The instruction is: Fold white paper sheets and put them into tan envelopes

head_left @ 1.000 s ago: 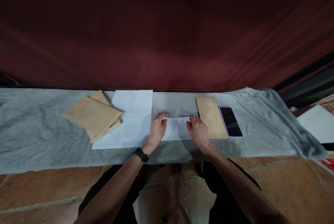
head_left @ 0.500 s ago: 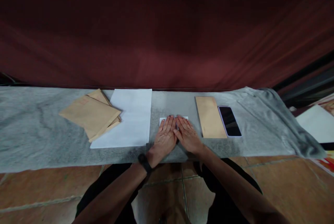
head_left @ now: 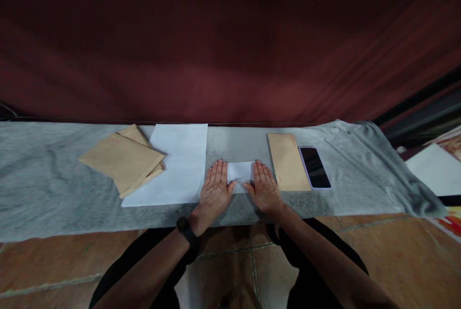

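Observation:
A small piece of white paper, seemingly folded (head_left: pixel 240 172), lies flat on the grey cloth in front of me. My left hand (head_left: pixel 215 188) presses flat over its left end, fingers stretched forward and thumb pointing inward. Over the right end lies my right hand (head_left: pixel 265 187), also flat, its thumb turned toward the other. The middle of the paper shows between the two hands; its ends are hidden under them. Just right of my right hand is a brown envelope (head_left: pixel 289 162). Left of my left hand lies a stack of white paper sheets (head_left: pixel 180 170).
Several brown envelopes (head_left: pixel 122 155) overlap the left part of the white sheets. A phone (head_left: pixel 315 167) lies beside the single envelope. The grey cloth (head_left: pixel 43 179) covers a narrow bench, with a dark red curtain (head_left: pixel 230 93) behind it. White paper (head_left: pixel 435 170) sits at far right.
My hands were together over the middle of the paper. They have slid apart, left and right, to its two ends, uncovering the middle.

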Demonstrator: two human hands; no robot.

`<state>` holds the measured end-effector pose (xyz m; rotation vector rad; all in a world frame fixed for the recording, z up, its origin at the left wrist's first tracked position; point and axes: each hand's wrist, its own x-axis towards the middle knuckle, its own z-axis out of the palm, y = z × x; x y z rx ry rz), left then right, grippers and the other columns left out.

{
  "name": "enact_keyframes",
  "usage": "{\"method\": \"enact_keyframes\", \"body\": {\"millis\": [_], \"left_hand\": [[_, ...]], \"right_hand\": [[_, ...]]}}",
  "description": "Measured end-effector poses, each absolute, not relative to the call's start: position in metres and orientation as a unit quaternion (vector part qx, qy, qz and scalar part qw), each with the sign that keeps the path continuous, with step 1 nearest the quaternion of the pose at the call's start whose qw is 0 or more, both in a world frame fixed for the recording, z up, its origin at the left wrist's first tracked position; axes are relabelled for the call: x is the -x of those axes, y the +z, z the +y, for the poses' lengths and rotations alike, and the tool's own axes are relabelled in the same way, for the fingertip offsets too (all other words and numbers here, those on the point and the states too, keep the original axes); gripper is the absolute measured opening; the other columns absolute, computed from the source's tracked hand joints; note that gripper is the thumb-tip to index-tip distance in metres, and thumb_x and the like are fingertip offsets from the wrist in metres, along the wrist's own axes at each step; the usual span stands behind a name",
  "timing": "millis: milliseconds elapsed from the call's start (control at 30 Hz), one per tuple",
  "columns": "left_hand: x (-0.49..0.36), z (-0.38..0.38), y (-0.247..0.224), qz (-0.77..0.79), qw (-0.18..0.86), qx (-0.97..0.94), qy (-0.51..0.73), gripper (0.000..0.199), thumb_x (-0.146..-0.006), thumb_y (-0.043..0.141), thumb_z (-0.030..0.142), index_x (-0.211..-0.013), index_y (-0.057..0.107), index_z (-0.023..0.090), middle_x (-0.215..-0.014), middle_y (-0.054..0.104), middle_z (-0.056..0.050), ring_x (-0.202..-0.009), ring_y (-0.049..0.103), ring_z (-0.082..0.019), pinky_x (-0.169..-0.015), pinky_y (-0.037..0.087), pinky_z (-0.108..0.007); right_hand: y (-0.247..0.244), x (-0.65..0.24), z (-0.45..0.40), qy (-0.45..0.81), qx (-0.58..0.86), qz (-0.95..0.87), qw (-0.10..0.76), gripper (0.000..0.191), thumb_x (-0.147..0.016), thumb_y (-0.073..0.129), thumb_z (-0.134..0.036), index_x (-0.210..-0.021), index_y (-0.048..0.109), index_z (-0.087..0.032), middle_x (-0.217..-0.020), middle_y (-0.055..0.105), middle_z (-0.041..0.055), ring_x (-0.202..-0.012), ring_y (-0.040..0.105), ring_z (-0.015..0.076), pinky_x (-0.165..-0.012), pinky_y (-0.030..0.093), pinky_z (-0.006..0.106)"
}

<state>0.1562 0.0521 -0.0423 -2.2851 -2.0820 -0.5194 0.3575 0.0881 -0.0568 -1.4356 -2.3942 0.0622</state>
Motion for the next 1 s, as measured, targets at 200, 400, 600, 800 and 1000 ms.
{"method": "enact_keyframes", "body": {"millis": [200,400,600,800,1000], "left_hand": [[-0.153,0.051,-0.034,-0.673,0.010,0.716,-0.184,0.066,-0.107,0.038,0.041,-0.161,0.029,0.003,-0.165,0.035,-0.026,-0.157,0.030,-0.035,-0.127,0.031,-0.056],[-0.172,0.035,-0.028,-0.565,-0.016,0.806,-0.176,0.063,-0.108,0.037,0.035,-0.163,0.026,0.006,-0.168,0.033,-0.019,-0.159,0.024,-0.027,-0.129,0.031,-0.050],[-0.171,0.028,-0.041,-0.553,0.006,0.813,-0.181,0.066,-0.108,0.039,0.035,-0.164,0.020,0.007,-0.168,0.034,-0.019,-0.159,0.024,-0.027,-0.128,0.032,-0.051],[-0.159,0.034,-0.043,-0.599,0.017,0.782,-0.175,0.067,-0.107,0.040,0.040,-0.163,0.025,0.006,-0.166,0.037,-0.022,-0.158,0.028,-0.030,-0.127,0.034,-0.051],[-0.150,0.050,-0.042,-0.628,0.013,0.761,-0.162,0.072,-0.105,0.040,0.050,-0.160,0.031,0.004,-0.164,0.038,-0.025,-0.156,0.033,-0.033,-0.126,0.034,-0.053]], "right_hand": [[-0.048,-0.359,0.082,0.032,0.529,-0.827,0.186,0.078,-0.107,0.039,-0.054,-0.162,0.028,0.001,-0.165,0.034,0.0294,-0.153,0.036,0.0405,-0.123,0.032,0.059],[-0.033,-0.350,0.081,0.084,0.471,-0.858,0.184,0.063,-0.111,0.029,-0.041,-0.162,0.031,-0.005,-0.169,0.033,0.0191,-0.158,0.030,0.0291,-0.126,0.034,0.050],[-0.043,-0.349,0.085,0.075,0.442,-0.878,0.166,0.061,-0.109,0.036,-0.039,-0.161,0.036,-0.008,-0.166,0.039,0.0185,-0.156,0.034,0.0278,-0.127,0.033,0.051],[-0.051,-0.355,0.087,0.044,0.478,-0.862,0.165,0.069,-0.107,0.044,-0.045,-0.162,0.031,-0.005,-0.166,0.037,0.0211,-0.156,0.033,0.0317,-0.127,0.031,0.052],[-0.041,-0.360,0.093,0.058,0.499,-0.851,0.153,0.064,-0.108,0.041,-0.042,-0.161,0.036,-0.006,-0.166,0.038,0.0201,-0.155,0.035,0.0318,-0.127,0.029,0.054]]}}
